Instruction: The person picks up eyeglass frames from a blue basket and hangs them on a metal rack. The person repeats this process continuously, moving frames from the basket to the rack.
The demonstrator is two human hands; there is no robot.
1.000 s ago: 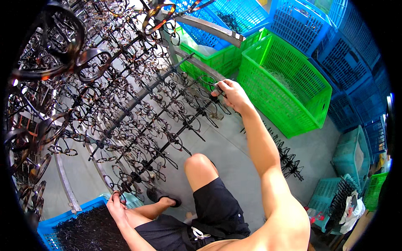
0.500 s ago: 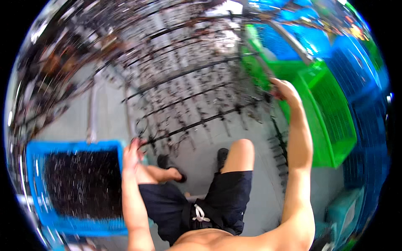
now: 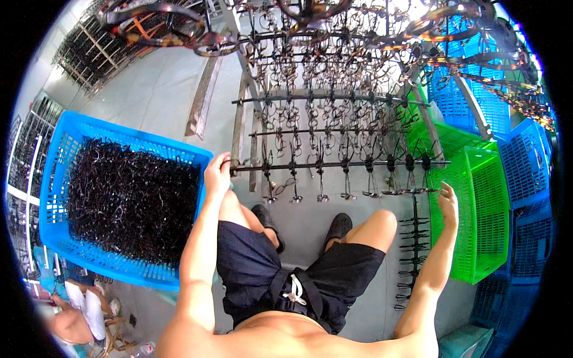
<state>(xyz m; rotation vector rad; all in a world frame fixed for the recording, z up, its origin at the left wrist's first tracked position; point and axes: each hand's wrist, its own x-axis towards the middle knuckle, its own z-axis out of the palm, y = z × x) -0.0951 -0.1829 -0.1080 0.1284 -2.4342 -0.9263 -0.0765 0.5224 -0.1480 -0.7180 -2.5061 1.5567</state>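
The fingers of the left hand, at 11 o'clock from the person's seat, seem to pinch the near left end of a dark rod, while those of the right hand, at 2 o'clock, are released and loosely curled just below its other end. The rod lies nearly level at 12 o'clock, with eyeglass frames clipped along it; they are probably spaced so that they hang without rubbing, which would leave the ends as the likeliest grip. Whether the rack rail bears it cannot be told. Grey floor shows between the rod and the knees. The blue basket closes in on the left hand at 10 o'clock; at 2 o'clock a second rod and the green crate's edge narrow the right hand's room.
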